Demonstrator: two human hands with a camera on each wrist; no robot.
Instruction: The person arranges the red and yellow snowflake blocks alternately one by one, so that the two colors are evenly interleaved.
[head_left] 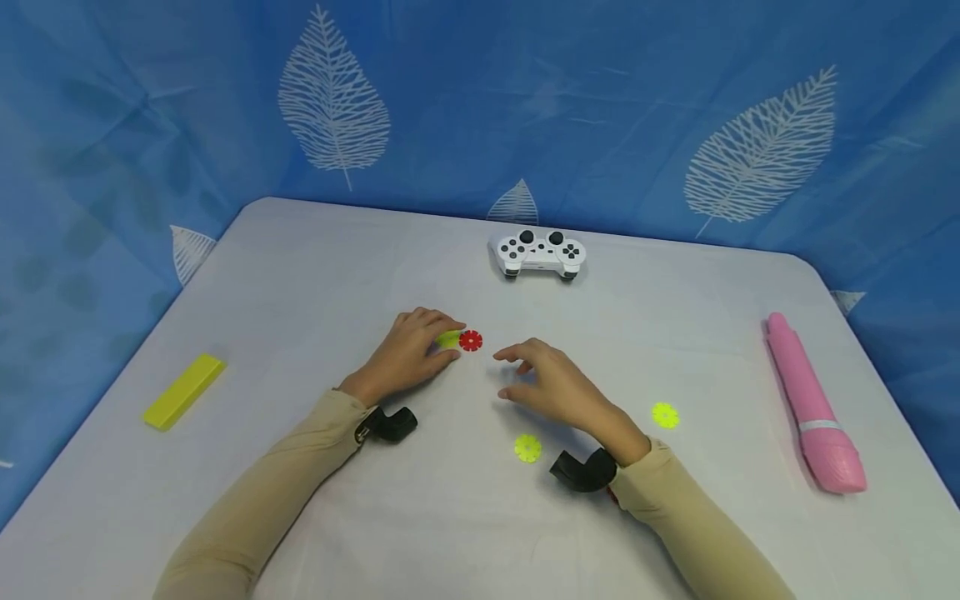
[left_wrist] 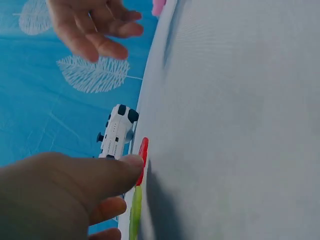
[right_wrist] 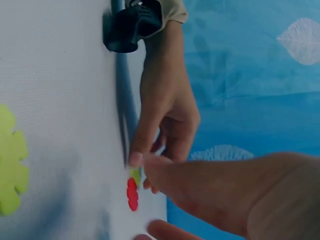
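The left hand (head_left: 408, 346) is pinching a yellow-green flower piece (head_left: 448, 339) with its thumb and fingers. A red flower piece (head_left: 471, 341) is touching it, on the side toward the right hand (head_left: 550, 383). I cannot tell if their little slots are locking together. The pair is sitting around the middle of the tabletop (head_left: 360, 533), on the near side of the white game controller (head_left: 538, 254). The right hand is holding nothing; it is hovering near the red flower piece, with its fingers a bit bent and a gap between thumb and fingers.

For doing this bit well, I am thinking a soft but steady pinch is best. Squeezing too hard could be tipping the thin piece. The left hand should be gripping only the yellow-green one, so the red rim is sticking out free. Any push on the red one should be going straight along the row, not up or down.

Each piece is round, so alone it is not pointing anywhere. Together they are making a short row. Its long way is running left to right, and the red end is pointing toward the right hand. The flat faces are looking mostly up. A near loose piece (head_left: 528, 448) and a far-right loose piece (head_left: 665, 415) are lying apart.
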